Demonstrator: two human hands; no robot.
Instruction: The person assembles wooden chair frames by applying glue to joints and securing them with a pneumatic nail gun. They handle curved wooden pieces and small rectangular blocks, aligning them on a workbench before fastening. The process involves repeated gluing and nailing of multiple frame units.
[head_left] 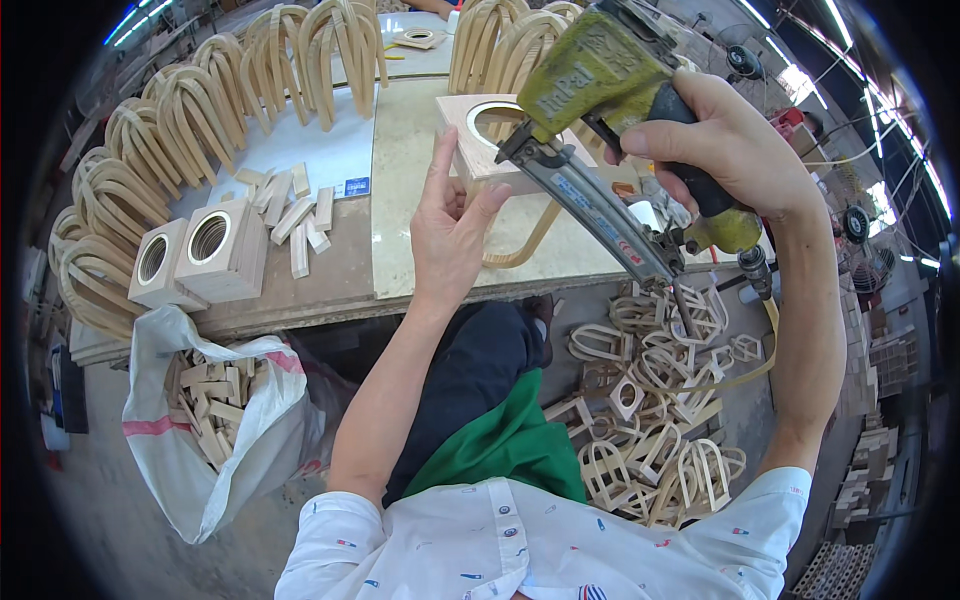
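Observation:
My right hand (735, 140) is wrapped round the black grip of a yellow-green pneumatic nail gun (590, 85). The gun's nose points left and sits over the near edge of a pale wooden block (468, 135) with a light-rimmed round hole. Whether the nose touches the wood, I cannot tell. My left hand (450, 225) grips the block's near left corner, index finger along its side and thumb at the front. A bent wooden strip (520, 255) curves out below the block over the worktable (405, 250). The gun hides the block's right part.
Bent wooden arches (195, 110) line the table's far left edge. Two holed wooden blocks (222, 248) and loose sticks (292, 215) lie nearer. A white sack (160, 400) of offcuts stands lower left. Finished-looking wooden frames (650, 400) pile on the floor at right, near an air hose (772, 330).

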